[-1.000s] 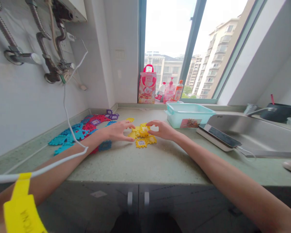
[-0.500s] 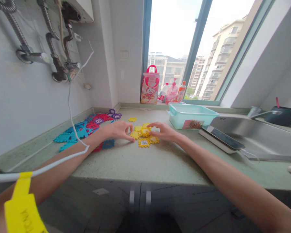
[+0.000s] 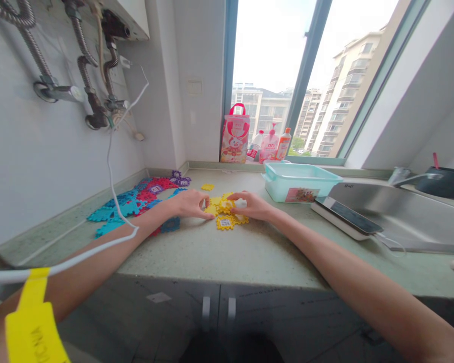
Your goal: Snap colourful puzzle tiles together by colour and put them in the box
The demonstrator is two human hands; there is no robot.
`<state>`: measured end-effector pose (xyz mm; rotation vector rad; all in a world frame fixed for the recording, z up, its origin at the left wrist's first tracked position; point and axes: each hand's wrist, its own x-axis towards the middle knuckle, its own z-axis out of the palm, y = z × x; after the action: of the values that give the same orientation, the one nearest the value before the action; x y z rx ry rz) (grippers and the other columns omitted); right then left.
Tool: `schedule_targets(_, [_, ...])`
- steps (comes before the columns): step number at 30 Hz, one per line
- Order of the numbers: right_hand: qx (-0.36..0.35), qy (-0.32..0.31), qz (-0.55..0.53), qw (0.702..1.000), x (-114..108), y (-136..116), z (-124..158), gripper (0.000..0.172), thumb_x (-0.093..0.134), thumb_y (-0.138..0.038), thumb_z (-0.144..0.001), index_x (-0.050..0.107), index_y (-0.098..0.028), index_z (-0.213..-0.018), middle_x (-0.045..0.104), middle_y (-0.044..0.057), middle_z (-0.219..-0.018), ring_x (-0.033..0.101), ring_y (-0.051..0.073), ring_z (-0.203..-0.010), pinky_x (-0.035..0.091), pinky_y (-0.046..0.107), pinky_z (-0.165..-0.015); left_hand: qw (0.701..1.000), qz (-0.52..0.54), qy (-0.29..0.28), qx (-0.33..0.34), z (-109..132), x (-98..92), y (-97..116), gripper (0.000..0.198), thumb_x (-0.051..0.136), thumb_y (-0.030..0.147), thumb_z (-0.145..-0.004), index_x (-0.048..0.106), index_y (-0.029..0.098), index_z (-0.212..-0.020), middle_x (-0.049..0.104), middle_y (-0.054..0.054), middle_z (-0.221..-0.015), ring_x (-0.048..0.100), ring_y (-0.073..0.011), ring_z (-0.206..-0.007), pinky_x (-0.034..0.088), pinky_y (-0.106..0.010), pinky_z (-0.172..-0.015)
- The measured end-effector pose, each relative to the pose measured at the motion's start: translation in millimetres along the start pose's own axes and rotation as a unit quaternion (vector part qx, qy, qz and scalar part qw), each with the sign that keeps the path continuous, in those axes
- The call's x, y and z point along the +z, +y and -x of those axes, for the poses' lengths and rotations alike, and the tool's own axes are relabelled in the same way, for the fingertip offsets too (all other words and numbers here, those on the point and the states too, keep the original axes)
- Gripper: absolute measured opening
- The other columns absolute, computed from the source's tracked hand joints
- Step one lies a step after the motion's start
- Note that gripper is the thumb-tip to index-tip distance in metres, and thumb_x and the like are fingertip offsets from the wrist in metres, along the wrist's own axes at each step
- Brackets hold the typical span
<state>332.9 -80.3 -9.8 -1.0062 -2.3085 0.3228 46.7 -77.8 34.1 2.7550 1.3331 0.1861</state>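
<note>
Several yellow notched puzzle pieces [image 3: 225, 222] lie in a small cluster on the counter between my hands. On the cluster's left side, my left hand [image 3: 192, 204] is curved with thumb and fingers apart, its thumb tip close to the pieces. From the right, my right hand [image 3: 249, 205] pinches a yellow piece [image 3: 226, 204] at the top of the cluster. One more yellow piece [image 3: 207, 187] lies apart behind them. Blue, red and purple pieces [image 3: 126, 205] are piled to the left, partly behind my left forearm.
A turquoise plastic tub [image 3: 304, 181] stands right of my right hand, with a phone on a white box [image 3: 350, 218] beside the steel sink [image 3: 431, 217]. A white cable [image 3: 111, 171] hangs across the left. A pink bag [image 3: 235, 138] and bottles line the windowsill.
My left hand has shifted slightly right, nearer the yellow cluster. My right hand has moved slightly left over it. The camera view has shifted a little.
</note>
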Motion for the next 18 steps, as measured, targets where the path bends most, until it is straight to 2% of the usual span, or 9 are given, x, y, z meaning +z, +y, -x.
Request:
schedule_targets(4, [-0.009,0.024,0.02,0.999,-6.7,-3.0,0.2,0.034,0.078,-0.029,-0.088,0.076,-0.023,-0.121,0.078,0.007,-0.122,0.071,0.024,-0.111,0.052,0.043,-0.106,1.0,0.01,-0.002,0.011,1.7,-1.0,-2.6,0.048,0.076,0.066,-0.074,0.069,0.022,-0.093,0.07,0.0,-0.079,0.061,-0.0174,-0.067,0.033,-0.028,-0.058])
schedule_targets(9, [0.009,0.056,0.026,0.998,-8.1,-5.1,-0.1,0.032,0.079,-0.034,-0.089,0.077,-0.023,-0.118,0.079,0.006,-0.118,0.072,0.023,-0.105,0.055,0.041,-0.098,0.999,0.022,-0.001,0.028,0.5,0.6,-10.2,0.046,0.076,0.065,-0.073,0.069,0.023,-0.091,0.069,0.0,-0.077,0.06,-0.0168,-0.066,0.033,-0.027,-0.057])
schedule_targets(18, [0.032,0.018,0.058,0.998,6.0,-22.7,-3.9,0.03,0.081,-0.042,-0.087,0.079,-0.024,-0.111,0.08,0.006,-0.108,0.073,0.024,-0.098,0.054,0.036,-0.09,0.999,0.033,0.0,0.018,-0.9,0.7,-4.9,0.045,0.077,0.064,-0.072,0.066,0.022,-0.086,0.067,0.001,-0.074,0.058,-0.0166,-0.065,0.032,-0.028,-0.058])
